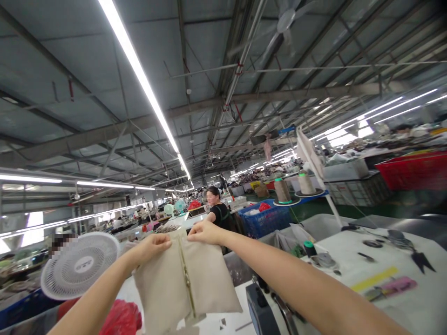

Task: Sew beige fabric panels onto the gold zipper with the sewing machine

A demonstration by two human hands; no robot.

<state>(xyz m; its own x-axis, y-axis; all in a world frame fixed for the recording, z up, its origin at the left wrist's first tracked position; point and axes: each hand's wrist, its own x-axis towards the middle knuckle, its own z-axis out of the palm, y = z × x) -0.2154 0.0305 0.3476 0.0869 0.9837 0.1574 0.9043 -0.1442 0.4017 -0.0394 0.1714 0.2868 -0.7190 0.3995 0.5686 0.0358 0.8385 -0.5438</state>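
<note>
A beige fabric piece (159,279) hangs in front of me, with a zipper (187,279) running down its middle. My left hand (157,244) pinches its top edge on the left of the zipper. On the other side, my right hand (206,231) pinches the same edge close to the zipper's top. The cloth hangs above a white sewing table, and its lower edge partly leaves the view. Just right of the cloth is a dark sewing machine (261,309), cut off by the frame's bottom.
A white fan (82,265) stands at left, above a red plastic bag (122,318). On the white table (335,260) at right lie scissors (421,260), a yellow strip (375,278) and a thread spool (309,248). Ahead sit a person (220,211) and a blue crate (265,221).
</note>
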